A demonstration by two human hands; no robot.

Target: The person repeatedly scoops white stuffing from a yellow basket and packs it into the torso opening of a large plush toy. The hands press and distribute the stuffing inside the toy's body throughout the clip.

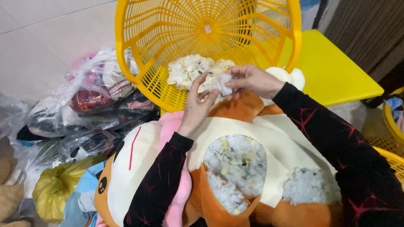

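Above the torn plush toy (269, 143), both the left hand (197, 105) and right hand (251, 80) pinch one stuffing clump (221, 84), seemingly over the yellow basket (168, 38).

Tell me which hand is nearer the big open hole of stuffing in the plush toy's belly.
Left. The left hand sits just above the open hole, its wrist close to the upper left edge. The right hand is higher and farther, up by the yellow basket, pinching a stuffing clump.

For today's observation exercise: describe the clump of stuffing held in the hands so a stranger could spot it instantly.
Find the tilted yellow basket. At its lower rim, the left hand and right hand pinch a white stuffing clump between them. Unlike the stuffing pile in the basket or the filling in the plush toy, it is lifted.
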